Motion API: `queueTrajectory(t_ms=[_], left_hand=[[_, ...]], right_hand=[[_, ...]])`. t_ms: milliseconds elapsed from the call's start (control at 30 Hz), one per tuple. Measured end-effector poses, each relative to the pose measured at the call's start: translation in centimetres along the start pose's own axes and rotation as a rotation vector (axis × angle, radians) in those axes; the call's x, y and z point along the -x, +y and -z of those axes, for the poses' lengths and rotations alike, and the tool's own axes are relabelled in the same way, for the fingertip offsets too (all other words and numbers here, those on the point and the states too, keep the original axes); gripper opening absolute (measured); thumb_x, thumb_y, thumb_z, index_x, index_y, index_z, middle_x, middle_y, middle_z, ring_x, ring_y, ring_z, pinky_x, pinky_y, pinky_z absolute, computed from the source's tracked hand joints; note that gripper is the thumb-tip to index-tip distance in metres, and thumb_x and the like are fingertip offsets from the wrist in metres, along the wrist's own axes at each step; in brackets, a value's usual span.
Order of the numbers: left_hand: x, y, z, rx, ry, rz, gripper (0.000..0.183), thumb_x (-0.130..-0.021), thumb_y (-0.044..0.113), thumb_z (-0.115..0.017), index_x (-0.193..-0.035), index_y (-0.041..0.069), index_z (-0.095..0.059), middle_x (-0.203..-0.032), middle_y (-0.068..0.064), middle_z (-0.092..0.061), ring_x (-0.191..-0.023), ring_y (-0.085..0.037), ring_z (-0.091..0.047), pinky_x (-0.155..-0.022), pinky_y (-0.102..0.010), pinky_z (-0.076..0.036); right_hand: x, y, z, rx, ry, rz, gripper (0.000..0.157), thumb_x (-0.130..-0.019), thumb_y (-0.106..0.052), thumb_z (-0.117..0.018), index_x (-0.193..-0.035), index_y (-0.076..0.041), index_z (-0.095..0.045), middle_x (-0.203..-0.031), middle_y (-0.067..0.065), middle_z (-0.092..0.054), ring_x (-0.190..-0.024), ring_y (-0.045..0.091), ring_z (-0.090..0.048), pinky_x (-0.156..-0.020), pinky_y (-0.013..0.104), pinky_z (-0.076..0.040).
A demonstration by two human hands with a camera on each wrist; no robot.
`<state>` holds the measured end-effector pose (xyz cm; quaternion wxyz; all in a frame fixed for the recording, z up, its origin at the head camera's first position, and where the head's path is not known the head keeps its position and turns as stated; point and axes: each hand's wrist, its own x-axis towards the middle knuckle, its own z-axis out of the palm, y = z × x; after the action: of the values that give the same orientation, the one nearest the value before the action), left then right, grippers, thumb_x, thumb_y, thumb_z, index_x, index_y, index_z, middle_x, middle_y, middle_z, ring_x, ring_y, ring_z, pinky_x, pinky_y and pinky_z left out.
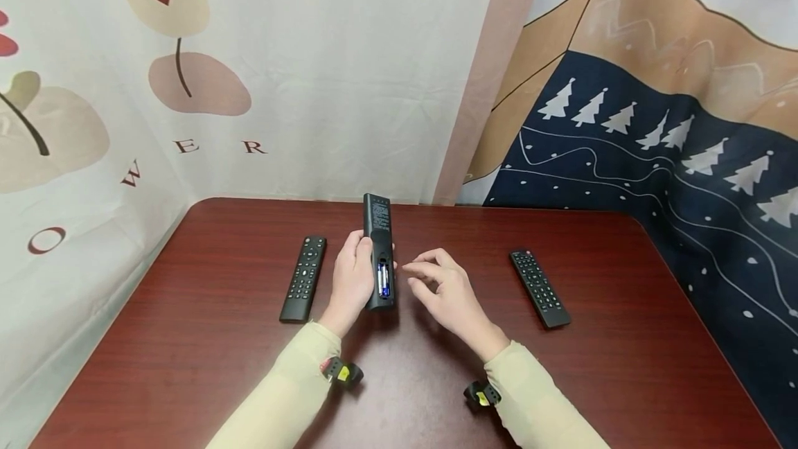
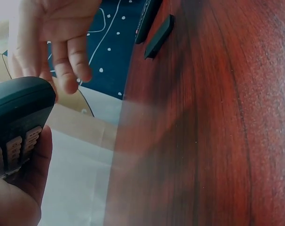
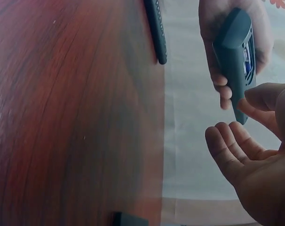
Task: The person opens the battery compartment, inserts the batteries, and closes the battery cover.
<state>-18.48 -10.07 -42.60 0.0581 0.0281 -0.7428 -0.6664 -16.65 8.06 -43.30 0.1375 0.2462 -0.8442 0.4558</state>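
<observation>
My left hand (image 1: 354, 274) grips a black remote control (image 1: 377, 227), holding it raised above the table with its back towards me. The battery compartment at its lower end is uncovered, and blue-and-silver batteries (image 1: 383, 279) lie inside. Just right of the remote control, my right hand (image 1: 450, 293) hovers with loosely bent fingers and holds nothing. In the right wrist view, the thumb and fingers of the right hand (image 3: 255, 146) are apart, close to the remote control (image 3: 232, 52). The left wrist view shows the button side of the remote control (image 2: 20, 113).
A second remote control (image 1: 303, 279) lies buttons up left of my left hand. Another remote control (image 1: 539, 288) lies at the right. A small flat black piece (image 2: 160, 36) shows in the left wrist view. Patterned curtains (image 1: 349, 75) hang behind the brown table (image 1: 187, 366).
</observation>
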Motion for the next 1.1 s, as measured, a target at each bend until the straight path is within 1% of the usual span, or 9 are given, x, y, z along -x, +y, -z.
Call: queueTrajectory(t_ms=[100, 333, 433, 600, 667, 800, 867, 1000, 1100], left_hand=[[-0.1, 0.0, 0.0, 0.004, -0.002, 0.003, 0.035, -0.112, 0.023, -0.034, -0.129, 0.004, -0.057, -0.113, -0.02, -0.073, -0.081, -0.025, -0.076, -0.071, -0.032, -0.058], [-0.3, 0.1, -0.5, 0.048, -0.019, 0.025, 0.035, -0.112, 0.024, -0.034, -0.129, 0.005, -0.057, -0.113, -0.022, -0.072, -0.079, -0.024, -0.075, -0.068, -0.033, -0.059], [-0.5, 0.0, -0.7, 0.064, -0.025, 0.022, 0.034, -0.111, 0.023, -0.034, -0.128, 0.005, -0.058, -0.112, -0.022, -0.072, -0.078, -0.024, -0.075, -0.068, -0.033, -0.059], [-0.7, -0.1, -1.0, 0.061, -0.039, 0.014, 0.034, -0.111, 0.024, -0.035, -0.129, 0.005, -0.058, -0.111, -0.021, -0.073, -0.077, -0.022, -0.075, -0.067, -0.033, -0.059], [-0.7, -0.1, -1.1, 0.059, -0.048, 0.012, 0.034, -0.111, 0.023, -0.035, -0.13, 0.005, -0.057, -0.112, -0.021, -0.072, -0.078, -0.022, -0.075, -0.068, -0.033, -0.059], [-0.6, -0.1, -1.2, 0.047, -0.054, 0.013, 0.034, -0.111, 0.023, -0.035, -0.13, 0.004, -0.057, -0.112, -0.021, -0.072, -0.078, -0.022, -0.075, -0.069, -0.032, -0.058], [-0.6, -0.1, -1.2, 0.044, -0.056, 0.017, 0.034, -0.111, 0.023, -0.035, -0.13, 0.004, -0.057, -0.112, -0.021, -0.072, -0.079, -0.023, -0.075, -0.069, -0.032, -0.058], [-0.7, -0.3, -1.4, 0.037, -0.069, 0.024, 0.035, -0.112, 0.025, -0.034, -0.131, 0.006, -0.057, -0.112, -0.02, -0.072, -0.08, -0.024, -0.075, -0.071, -0.032, -0.059], [-0.7, -0.4, -1.5, 0.038, -0.079, 0.025, 0.035, -0.112, 0.026, -0.035, -0.131, 0.006, -0.057, -0.113, -0.02, -0.072, -0.081, -0.024, -0.075, -0.071, -0.032, -0.058]], right_hand=[[0.1, 0.4, 0.4, 0.028, -0.007, -0.015, 0.025, -0.088, 0.002, -0.074, -0.112, -0.003, -0.078, -0.11, 0.01, -0.063, -0.084, 0.02, -0.07, -0.076, 0.035, -0.059], [0.6, 1.1, 1.4, 0.101, -0.021, -0.082, 0.025, -0.089, -0.002, -0.075, -0.114, -0.005, -0.077, -0.111, 0.01, -0.063, -0.083, 0.02, -0.07, -0.075, 0.031, -0.058], [0.7, 1.4, 1.8, 0.118, -0.021, -0.099, 0.025, -0.089, -0.002, -0.076, -0.114, -0.003, -0.077, -0.111, 0.011, -0.063, -0.083, 0.02, -0.069, -0.075, 0.034, -0.059], [0.9, 1.9, 2.4, 0.134, -0.024, -0.141, 0.025, -0.09, -0.002, -0.075, -0.114, -0.001, -0.076, -0.111, 0.012, -0.063, -0.083, 0.022, -0.068, -0.075, 0.042, -0.059], [1.0, 2.1, 2.6, 0.145, -0.027, -0.16, 0.025, -0.09, -0.003, -0.075, -0.115, -0.002, -0.076, -0.111, 0.012, -0.063, -0.081, 0.021, -0.067, -0.074, 0.041, -0.059], [1.2, 2.4, 2.9, 0.157, -0.045, -0.198, 0.025, -0.092, -0.006, -0.074, -0.117, -0.003, -0.076, -0.114, 0.012, -0.063, -0.072, 0.012, -0.062, -0.068, 0.029, -0.055], [1.3, 2.5, 3.1, 0.156, -0.053, -0.221, 0.026, -0.093, -0.007, -0.073, -0.119, -0.003, -0.075, -0.116, 0.012, -0.062, -0.066, 0.007, -0.058, -0.065, 0.026, -0.053], [1.6, 2.8, 3.5, 0.178, -0.052, -0.258, 0.026, -0.093, -0.008, -0.073, -0.119, -0.003, -0.075, -0.117, 0.012, -0.062, -0.058, 0.003, -0.053, -0.062, 0.024, -0.05], [1.8, 3.0, 3.7, 0.217, -0.048, -0.269, 0.026, -0.092, -0.007, -0.073, -0.118, -0.003, -0.075, -0.114, 0.011, -0.063, -0.065, 0.007, -0.057, -0.065, 0.026, -0.051]])
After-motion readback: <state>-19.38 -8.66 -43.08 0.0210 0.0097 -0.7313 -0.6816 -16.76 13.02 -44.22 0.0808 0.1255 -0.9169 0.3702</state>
